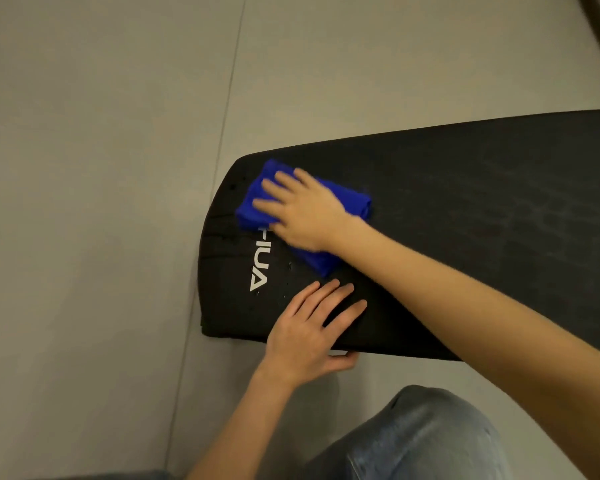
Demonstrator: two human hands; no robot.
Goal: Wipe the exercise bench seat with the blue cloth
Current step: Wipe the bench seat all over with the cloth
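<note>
Head view: black exercise bench seat (465,209) over grey floor (101,168). Right hand (303,211) flat, fingers spread wide, pressing folded blue cloth (253,202) onto rounded seat end, beside white letters (258,261) — not gripping, just pushing down. Left hand (309,332) open, palm on near edge, thumb hooked under, steadying seat. Step looks like wiping, mid-rub. Small drops near letters — next rub likely needs cloth slid there, then along long dry part.

Right hand (303,211) flat, fingers spread, left hand (310,332) palm down, thumb tucked under
</note>
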